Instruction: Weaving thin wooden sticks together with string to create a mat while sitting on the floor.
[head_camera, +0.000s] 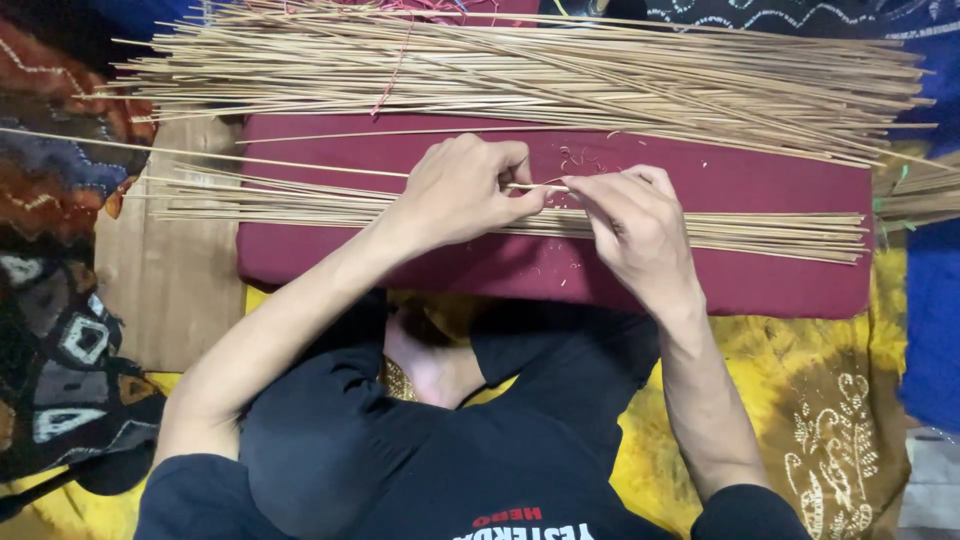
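Thin bamboo stick (250, 160) is pinched by left hand (462, 192) and right hand (632, 222) over the maroon cushion (780, 190).

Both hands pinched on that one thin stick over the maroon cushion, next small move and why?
Probably draw the thin stick rightward through the left hand. The right hand pinches its near end, most of its length trails left off the maroon cushion, and fine shavings lie by the fingertips, which suggests scraping.
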